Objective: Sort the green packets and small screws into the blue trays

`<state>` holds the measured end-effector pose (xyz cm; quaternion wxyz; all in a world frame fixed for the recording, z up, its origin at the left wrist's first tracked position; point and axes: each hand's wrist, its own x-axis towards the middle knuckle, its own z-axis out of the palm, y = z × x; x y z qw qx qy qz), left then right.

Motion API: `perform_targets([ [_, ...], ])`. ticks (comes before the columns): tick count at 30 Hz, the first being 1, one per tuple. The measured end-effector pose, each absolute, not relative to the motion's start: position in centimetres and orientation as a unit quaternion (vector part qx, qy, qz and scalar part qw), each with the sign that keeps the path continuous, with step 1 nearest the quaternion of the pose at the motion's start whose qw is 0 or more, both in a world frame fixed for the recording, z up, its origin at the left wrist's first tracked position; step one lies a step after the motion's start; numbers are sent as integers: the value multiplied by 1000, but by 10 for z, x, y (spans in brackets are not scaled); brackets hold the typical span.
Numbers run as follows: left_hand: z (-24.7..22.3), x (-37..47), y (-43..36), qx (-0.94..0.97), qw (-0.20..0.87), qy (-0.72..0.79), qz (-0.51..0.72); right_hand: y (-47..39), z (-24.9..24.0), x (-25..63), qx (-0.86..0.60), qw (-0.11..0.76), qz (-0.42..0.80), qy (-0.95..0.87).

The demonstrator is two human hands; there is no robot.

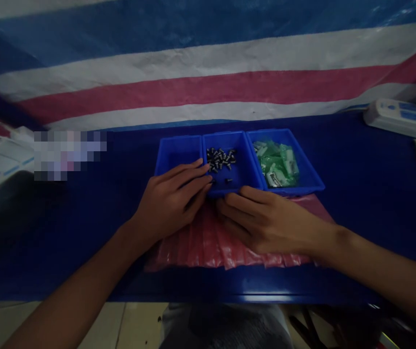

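Three blue plastic bins stand side by side on the table. Black screws (220, 157) lie loose in the middle bin (246, 167). My left hand (175, 194) reaches over the front of the left bin (180, 144), its fingertips and thumb closed around the front left corner of the middle bin. With curled fingers, my right hand (262, 218) grips the middle bin's front rim; its fingertips are partly hidden. The right bin (307, 169) holds green plastic bags (278, 162) with pale metal parts in them. Beneath my hands lie pink plastic bags (208, 247).
The blue tabletop (128, 145) ends at a front edge near my lap. A white power strip (400, 116) sits at the back right, and white objects (4, 150) with a blurred-out patch are at the left. A striped sheet (208, 63) hangs behind the table.
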<state>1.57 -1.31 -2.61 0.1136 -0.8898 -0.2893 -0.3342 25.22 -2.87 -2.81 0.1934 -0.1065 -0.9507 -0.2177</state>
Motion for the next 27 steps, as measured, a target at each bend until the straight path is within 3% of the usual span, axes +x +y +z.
perform_targets([
  [7, -24, 14, -16, -896, 129, -285, -314, -32, -21, 264, -106, 251, -177, -946],
  [15, -21, 14, -15, -899, 138, -278, -308, -47, -10, 270, -256, 403, 242, -844],
  [19, -22, 13, -14, -898, 133, -278, -313, -44, -4, 266, -322, 320, 548, -702],
  [21, -22, 13, -14, -899, 132, -280, -309, -42, -1, 265, -371, 326, 627, -602],
  [24, -22, 12, -15, -899, 129, -283, -309, -41, -3, 266, -414, 429, 571, -565],
  [27, -22, 12, -16, -897, 131, -284, -312, -40, -11, 267, -363, 465, 321, -741],
])
